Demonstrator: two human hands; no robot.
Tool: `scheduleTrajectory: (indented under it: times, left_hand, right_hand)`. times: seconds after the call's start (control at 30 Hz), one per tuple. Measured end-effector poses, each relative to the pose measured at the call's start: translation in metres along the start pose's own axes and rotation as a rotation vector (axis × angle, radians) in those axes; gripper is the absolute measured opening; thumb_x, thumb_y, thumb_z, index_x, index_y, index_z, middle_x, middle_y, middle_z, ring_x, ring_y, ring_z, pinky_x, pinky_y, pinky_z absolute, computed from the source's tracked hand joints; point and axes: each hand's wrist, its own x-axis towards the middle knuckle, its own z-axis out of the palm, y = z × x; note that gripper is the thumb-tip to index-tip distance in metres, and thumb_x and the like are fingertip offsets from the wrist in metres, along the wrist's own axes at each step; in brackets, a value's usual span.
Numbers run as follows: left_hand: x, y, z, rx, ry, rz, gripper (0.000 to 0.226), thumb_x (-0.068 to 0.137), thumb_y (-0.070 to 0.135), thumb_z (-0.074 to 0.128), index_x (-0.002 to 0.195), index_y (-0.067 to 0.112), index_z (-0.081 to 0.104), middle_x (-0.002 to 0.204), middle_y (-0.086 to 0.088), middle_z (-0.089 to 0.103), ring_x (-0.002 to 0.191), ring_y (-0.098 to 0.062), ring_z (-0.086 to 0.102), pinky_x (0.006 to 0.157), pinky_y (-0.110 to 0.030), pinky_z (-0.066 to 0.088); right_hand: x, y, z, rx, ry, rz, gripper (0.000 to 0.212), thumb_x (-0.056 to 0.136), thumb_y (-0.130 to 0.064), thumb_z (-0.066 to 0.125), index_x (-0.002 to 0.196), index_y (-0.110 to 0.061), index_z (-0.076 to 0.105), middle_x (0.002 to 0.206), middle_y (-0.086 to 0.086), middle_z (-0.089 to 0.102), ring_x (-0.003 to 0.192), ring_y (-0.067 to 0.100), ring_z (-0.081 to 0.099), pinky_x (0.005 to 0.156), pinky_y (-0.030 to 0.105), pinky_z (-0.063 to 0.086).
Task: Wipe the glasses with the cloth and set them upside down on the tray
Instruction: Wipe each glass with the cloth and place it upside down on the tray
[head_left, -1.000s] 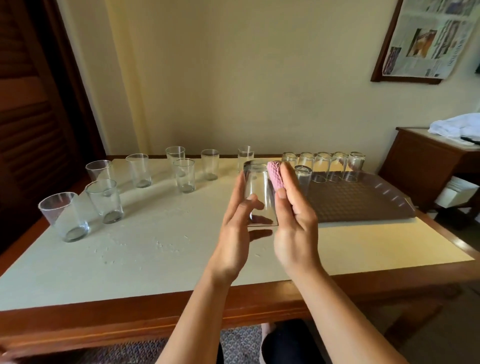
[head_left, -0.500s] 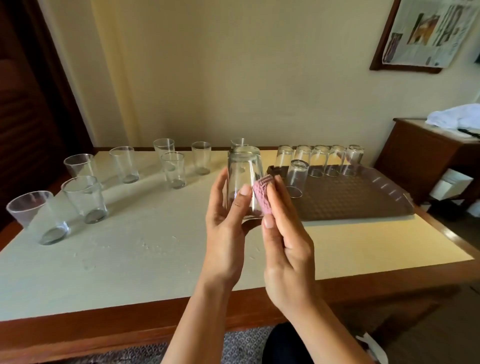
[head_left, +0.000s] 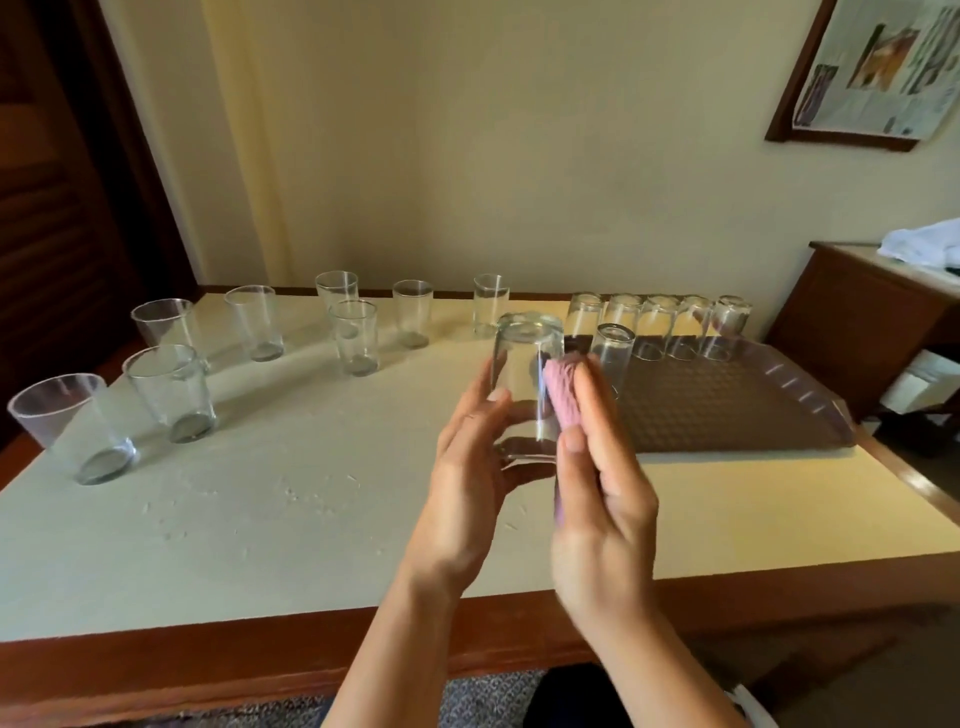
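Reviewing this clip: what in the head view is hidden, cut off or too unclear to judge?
- Pink cloth: mostly hidden behind the right hand; its full extent is unclear.
- Held glass: its far side is covered by the left hand; smudges cannot be judged through the clear glass.
- Framed newspaper: cut off by the top and right edges, print too small.
- White fabric on the side cabinet: cut off by the right edge.

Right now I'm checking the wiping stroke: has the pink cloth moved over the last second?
Yes: the pink cloth has slid down, from level with the front tray glass top to beside its lower half.
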Motion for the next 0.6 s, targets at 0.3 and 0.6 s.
scheduleTrajectory:
  times: [0.3, 0.6]
  left_hand:
    - [-0.001, 0.003, -0.001, 0.106, 0.065, 0.150, 0.066, 0.094, 0.029, 0.064, 0.150, 0.054, 0.039, 0.127, -0.007, 0.073, 0.104, -0.032, 0.071, 0.090, -0.044, 0.059]
    - [-0.006, 0.000, 0.001, 0.011, 0.087, 0.098, 0.082, 0.084, 0.037, 0.076, 0.157, 0.029, 0.042, 0.140, -0.014, 0.065, 0.109, -0.031, 0.066, 0.091, -0.044, 0.052]
  right_hand:
    - [-0.007, -0.001, 0.002, 0.084, -0.057, 0.067, 0.047, 0.105, -0.007, 0.041, 0.151, -0.013, 0.042, 0.160, 0.002, 0.043, 0.151, 0.021, 0.035, 0.123, 0.043, 0.031]
    - [0.014, -0.005, 0.004, 0.089, -0.067, 0.085, 0.044, 0.106, -0.019, 0.045, 0.151, -0.022, 0.046, 0.161, 0.005, 0.041, 0.153, 0.023, 0.032, 0.124, 0.054, 0.026]
